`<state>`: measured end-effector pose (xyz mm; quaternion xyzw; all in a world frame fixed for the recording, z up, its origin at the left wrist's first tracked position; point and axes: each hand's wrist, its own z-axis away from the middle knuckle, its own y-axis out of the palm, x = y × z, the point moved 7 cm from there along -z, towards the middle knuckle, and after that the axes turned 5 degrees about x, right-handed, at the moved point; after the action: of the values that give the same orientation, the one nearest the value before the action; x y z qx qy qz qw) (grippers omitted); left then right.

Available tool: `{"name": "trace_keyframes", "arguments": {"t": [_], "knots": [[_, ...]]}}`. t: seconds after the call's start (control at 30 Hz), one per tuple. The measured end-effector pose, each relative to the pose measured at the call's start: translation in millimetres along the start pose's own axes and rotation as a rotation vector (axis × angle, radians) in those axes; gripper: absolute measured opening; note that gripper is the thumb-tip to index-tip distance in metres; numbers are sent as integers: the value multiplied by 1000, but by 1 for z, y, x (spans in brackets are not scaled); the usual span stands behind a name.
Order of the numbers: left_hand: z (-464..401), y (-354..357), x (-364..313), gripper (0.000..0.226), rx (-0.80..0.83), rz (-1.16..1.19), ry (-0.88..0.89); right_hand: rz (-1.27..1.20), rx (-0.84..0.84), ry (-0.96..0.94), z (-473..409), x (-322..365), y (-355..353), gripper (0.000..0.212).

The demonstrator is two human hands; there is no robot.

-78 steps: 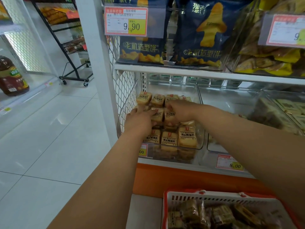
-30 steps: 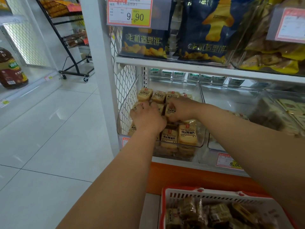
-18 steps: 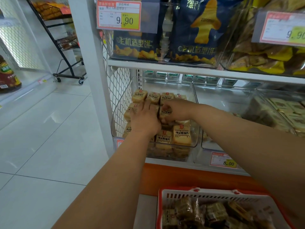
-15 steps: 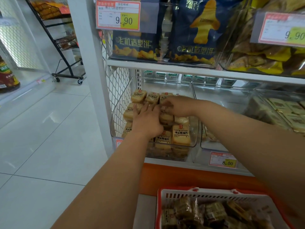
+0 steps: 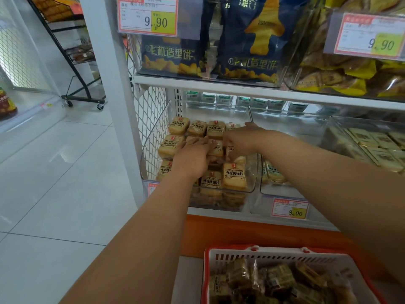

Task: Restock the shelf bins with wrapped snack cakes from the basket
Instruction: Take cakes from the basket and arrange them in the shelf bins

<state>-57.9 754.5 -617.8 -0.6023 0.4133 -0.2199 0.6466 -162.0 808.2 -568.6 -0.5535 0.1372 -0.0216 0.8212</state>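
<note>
A white shelving unit (image 5: 219,88) fills the upper right of the view, its lower shelf lined with clear plastic bins. In the leftmost bin (image 5: 252,185) wrapped snack cakes (image 5: 234,176) lie in rows, labels up, packed close to the front wall. The left hand (image 5: 192,157) rests flat on the middle of the pile, fingers straight and pressing down on the wrappers, holding nothing. The right hand (image 5: 243,141) reaches in beside it, thumb raised and fingers bent down among the cakes in the middle row — whether they pinch one cannot be told.

The neighbouring bin (image 5: 282,189) carries a price tag (image 5: 290,209) reading 8.00 and holds a few packs at its left side. Above, dark blue snack bags (image 5: 252,40) stand behind a 9.90 tag (image 5: 148,16). Below the shelf runs an orange base panel (image 5: 241,233), and in front of it sits a red-and-white basket (image 5: 274,255) with more wrapped cakes heaped inside.

To the left the floor (image 5: 54,172) is pale glossy tile; a black wheeled wire rack (image 5: 74,62) stands farther back, near white mesh panelling.
</note>
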Motion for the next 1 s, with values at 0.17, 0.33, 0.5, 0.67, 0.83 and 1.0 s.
{"name": "trace_keyframes", "arguments": {"t": [0.17,0.33,0.5,0.67,0.83,1.0], "knots": [[1,0,3,49,3,46,-26,-7,16,7,-1,2,-1,37],[0,1,3,50,16,51,-33,-7,0,21,1,3,1,37],[1,0,4,51,20,80,-44,24,33,25,-2,5,1,35],[1,-1,6,51,27,120,-65,16,49,41,-7,9,1,22],[1,0,5,50,18,112,-60,17,24,71,-7,10,3,21],[0,1,8,49,8,159,-63,24,-11,93,-11,11,4,25]]}}
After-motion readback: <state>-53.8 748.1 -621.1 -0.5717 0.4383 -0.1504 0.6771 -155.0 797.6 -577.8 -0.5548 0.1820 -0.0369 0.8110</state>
